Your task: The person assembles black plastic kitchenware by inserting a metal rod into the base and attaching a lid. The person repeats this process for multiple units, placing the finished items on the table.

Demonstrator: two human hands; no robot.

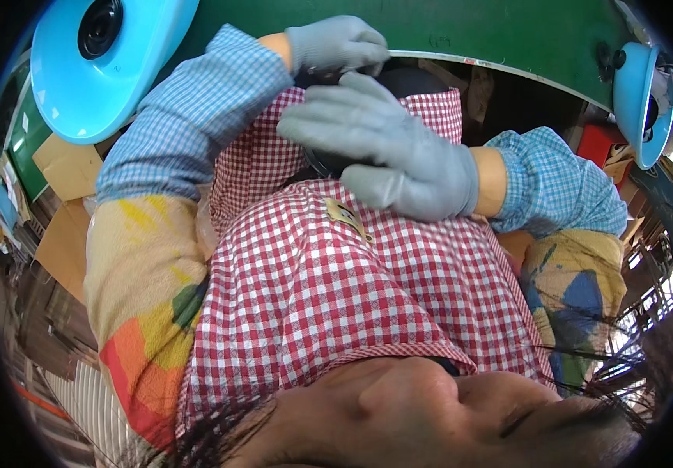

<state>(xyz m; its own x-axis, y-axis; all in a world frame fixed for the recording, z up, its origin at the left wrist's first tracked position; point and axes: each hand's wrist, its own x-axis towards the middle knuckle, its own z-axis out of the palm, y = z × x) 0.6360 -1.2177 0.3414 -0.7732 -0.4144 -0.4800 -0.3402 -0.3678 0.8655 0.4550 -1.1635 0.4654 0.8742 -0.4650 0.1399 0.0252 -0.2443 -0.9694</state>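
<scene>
My left hand, in a grey work glove, is at the near edge of the green table. Its fingers are curled, and a dark thing shows just below them; what they grip, if anything, is hidden. My right hand, also gloved in grey, hangs in front of my red-and-white checked apron with its fingers stretched out and nothing in them. Between the hands and the apron is a dark shape, mostly covered, whose kind I cannot make out.
A light-blue dish-shaped piece with a black round knob stands at the far left. More light-blue pieces with black fittings sit at the table's right end, above a red box. Cardboard lies to the left.
</scene>
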